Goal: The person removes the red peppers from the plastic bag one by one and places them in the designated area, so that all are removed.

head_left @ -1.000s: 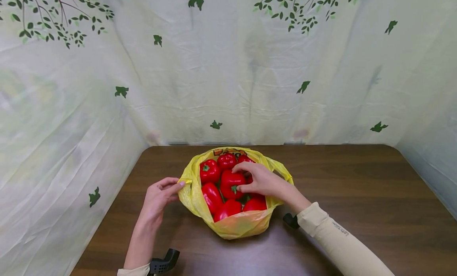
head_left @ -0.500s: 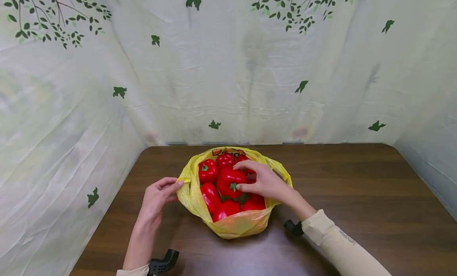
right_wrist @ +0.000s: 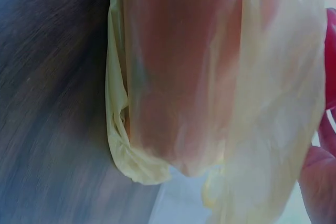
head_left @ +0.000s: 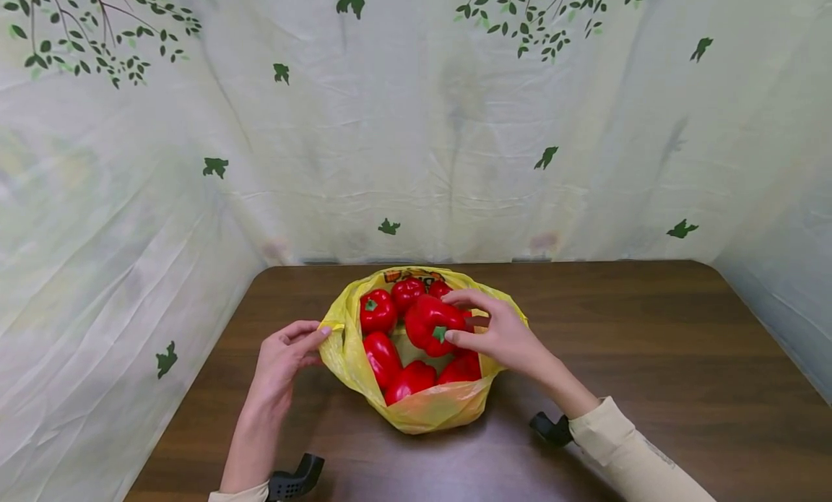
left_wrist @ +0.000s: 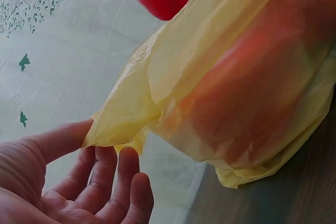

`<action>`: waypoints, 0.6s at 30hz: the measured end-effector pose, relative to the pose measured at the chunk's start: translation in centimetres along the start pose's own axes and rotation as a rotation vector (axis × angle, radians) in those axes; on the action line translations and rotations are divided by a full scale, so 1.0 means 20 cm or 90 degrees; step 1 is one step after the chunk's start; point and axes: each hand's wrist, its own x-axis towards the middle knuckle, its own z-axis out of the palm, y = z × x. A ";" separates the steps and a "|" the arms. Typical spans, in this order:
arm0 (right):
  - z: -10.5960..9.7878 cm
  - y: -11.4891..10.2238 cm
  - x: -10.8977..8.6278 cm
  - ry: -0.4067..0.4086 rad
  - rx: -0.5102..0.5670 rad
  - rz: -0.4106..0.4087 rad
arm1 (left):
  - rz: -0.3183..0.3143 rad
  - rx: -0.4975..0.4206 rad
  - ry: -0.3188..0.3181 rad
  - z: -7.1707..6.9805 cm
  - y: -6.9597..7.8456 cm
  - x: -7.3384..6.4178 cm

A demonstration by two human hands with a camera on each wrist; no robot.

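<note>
- Lower centre: a yellow bag (head_left: pixel 438 415) of red peppers (head_left: pixel 383 361) on a brown table (head_left: pixel 650 350).
- Lower left: the left hand (head_left: pixel 289 354) pinches the bag's rim.
- Just right of centre: the right hand (head_left: pixel 500 332) grips a green-stemmed pepper (head_left: pixel 429 320).
- Top: pale leaf-printed cloth (head_left: pixel 403 148).

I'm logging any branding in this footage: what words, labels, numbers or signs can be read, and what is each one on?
Nothing here reads clearly.
Yellow bag: orange-and-black print inside the far rim, too small to read.
Right sleeve: faint dark marking, too blurred to read.
</note>
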 end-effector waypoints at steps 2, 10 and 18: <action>-0.02 -0.01 -0.02 0.013 -0.003 -0.002 | 0.000 0.001 0.001 0.00 0.00 0.00; -0.10 -0.03 -0.09 0.071 -0.037 -0.010 | 0.009 0.002 -0.001 -0.01 0.00 0.00; -0.19 -0.04 -0.16 0.111 -0.068 -0.005 | 0.011 -0.001 0.002 -0.01 0.00 -0.01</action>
